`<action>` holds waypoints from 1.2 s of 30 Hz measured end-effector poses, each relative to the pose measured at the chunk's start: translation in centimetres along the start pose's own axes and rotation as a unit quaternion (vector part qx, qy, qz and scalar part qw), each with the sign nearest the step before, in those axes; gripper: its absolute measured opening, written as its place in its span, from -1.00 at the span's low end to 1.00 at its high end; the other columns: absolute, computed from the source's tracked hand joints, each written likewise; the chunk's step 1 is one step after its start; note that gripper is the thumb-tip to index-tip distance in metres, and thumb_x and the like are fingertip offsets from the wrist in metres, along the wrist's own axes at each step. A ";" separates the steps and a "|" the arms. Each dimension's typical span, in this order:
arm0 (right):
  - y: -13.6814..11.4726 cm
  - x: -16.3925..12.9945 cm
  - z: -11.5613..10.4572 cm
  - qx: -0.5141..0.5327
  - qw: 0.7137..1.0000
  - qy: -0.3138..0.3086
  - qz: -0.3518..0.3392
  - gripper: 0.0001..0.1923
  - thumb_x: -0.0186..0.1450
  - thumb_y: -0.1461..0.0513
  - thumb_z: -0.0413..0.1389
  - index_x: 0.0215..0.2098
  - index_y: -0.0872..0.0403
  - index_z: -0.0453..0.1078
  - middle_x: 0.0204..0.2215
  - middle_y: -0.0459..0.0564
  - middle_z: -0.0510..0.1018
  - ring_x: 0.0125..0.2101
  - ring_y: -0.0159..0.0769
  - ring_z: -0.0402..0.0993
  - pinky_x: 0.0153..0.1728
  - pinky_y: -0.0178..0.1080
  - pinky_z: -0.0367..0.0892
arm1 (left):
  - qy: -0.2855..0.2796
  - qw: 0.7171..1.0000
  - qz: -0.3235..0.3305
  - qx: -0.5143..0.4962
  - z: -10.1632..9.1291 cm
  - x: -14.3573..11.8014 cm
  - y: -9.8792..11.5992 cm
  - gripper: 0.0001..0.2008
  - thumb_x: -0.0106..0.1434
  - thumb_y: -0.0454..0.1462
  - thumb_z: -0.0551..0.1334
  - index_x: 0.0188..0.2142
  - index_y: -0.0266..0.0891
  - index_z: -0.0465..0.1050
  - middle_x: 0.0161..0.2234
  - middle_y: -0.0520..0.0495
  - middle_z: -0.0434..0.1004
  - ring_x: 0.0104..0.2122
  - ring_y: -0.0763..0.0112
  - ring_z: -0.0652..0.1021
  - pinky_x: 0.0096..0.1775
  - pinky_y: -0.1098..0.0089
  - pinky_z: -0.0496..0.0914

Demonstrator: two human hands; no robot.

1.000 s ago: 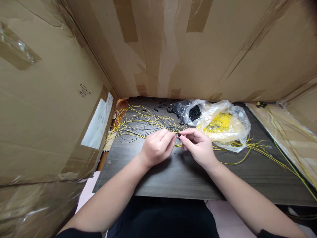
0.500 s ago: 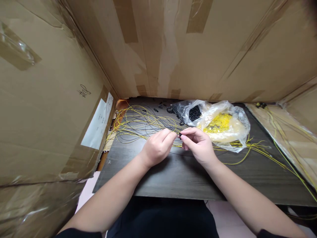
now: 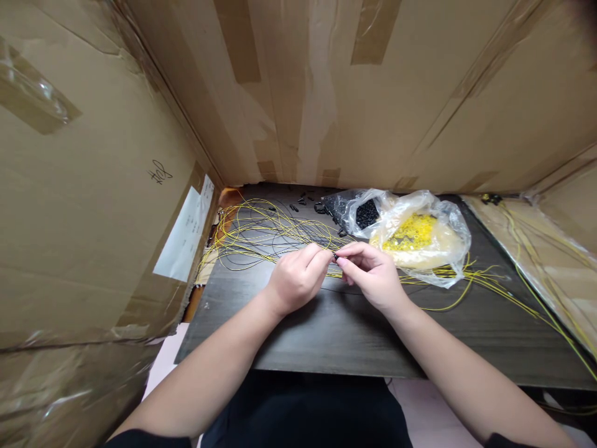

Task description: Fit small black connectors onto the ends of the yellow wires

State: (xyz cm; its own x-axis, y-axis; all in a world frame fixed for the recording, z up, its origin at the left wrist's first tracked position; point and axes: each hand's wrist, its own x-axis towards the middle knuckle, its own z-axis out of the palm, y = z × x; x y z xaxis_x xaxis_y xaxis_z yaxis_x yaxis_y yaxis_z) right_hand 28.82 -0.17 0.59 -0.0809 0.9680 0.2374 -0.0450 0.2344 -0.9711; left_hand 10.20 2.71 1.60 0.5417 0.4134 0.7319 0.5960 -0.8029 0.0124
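Between the fingertips of both hands is a small black piece point(image 3: 335, 256), mostly covered by fingers. My right hand point(image 3: 373, 275) pinches it with thumb and index finger. My left hand point(image 3: 298, 279) is closed, thumb and index finger pressed together against the other side; what they grip is hidden, perhaps a thin wire end. Both hands hover over the front of a bundle of thin yellow and black wires point(image 3: 254, 254) looped on the dark table point(image 3: 326, 339).
Behind my right hand lie a clear bag of small black parts point(image 3: 367, 213) and a clear bag of small yellow parts point(image 3: 410, 235). Loose black pieces point(image 3: 293, 207) are scattered at the back. Cardboard walls point(image 3: 308, 124) enclose the table. More yellow wires point(image 3: 527, 239) hang at right.
My right hand has shifted slightly left with the black piece, bringing it right up to my left fingertips. My left hand has hardly moved.
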 end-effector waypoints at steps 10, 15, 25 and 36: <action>0.0 0.1 0.0 -0.002 0.999 0.022 0.036 -0.75 0.27 0.10 0.26 -0.16 0.06 0.48 -0.59 -0.18 0.42 -0.62 -0.46 0.36 -0.55 -0.34 0.35 | -0.002 0.997 -0.052 -0.057 -0.2 0.2 0.1 -0.83 0.34 -0.28 0.21 -0.09 -0.27 0.40 -0.28 -0.08 0.53 -0.35 0.41 0.53 -0.36 0.44 0.37; -0.1 0.3 -0.1 -0.001 0.998 0.027 0.058 -0.71 0.23 0.07 0.28 -0.18 0.07 0.49 -0.57 -0.16 0.45 -0.62 -0.46 0.35 -0.57 -0.35 0.32 | -0.026 0.995 -0.058 -0.080 -0.1 0.0 -0.2 -0.90 0.37 -0.31 0.14 -0.19 -0.25 0.43 -0.33 -0.06 0.52 -0.37 0.43 0.52 -0.34 0.44 0.37; 0.6 0.5 -0.6 -0.056 0.997 0.032 0.032 -0.76 0.25 0.07 0.25 -0.21 0.05 0.55 -0.37 -0.02 0.55 -0.42 -0.34 0.43 -0.39 -0.26 0.38 | -0.049 0.993 -0.064 -0.086 0.1 -0.2 -0.4 -0.85 0.38 -0.30 0.14 -0.19 -0.19 0.50 -0.33 -0.05 0.55 -0.36 0.44 0.53 -0.31 0.45 0.37; 0.6 0.6 -0.3 -0.017 0.999 0.024 0.044 -0.77 0.21 0.10 0.30 -0.26 0.05 0.48 -0.38 -0.06 0.52 -0.42 -0.38 0.44 -0.40 -0.29 0.38 | -0.054 0.984 -0.127 -0.114 0.4 -0.2 0.0 -0.84 0.39 -0.28 0.12 -0.20 -0.22 0.49 -0.35 -0.05 0.51 -0.39 0.46 0.50 -0.31 0.46 0.37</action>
State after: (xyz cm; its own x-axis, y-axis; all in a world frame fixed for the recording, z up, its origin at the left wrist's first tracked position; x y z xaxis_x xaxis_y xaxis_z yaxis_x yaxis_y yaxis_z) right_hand 29.02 0.53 0.14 -0.0361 0.9879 0.1505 -0.0058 0.1504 -0.9886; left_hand 10.34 2.77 1.18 0.4599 0.6470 0.6081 0.5784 -0.7379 0.3477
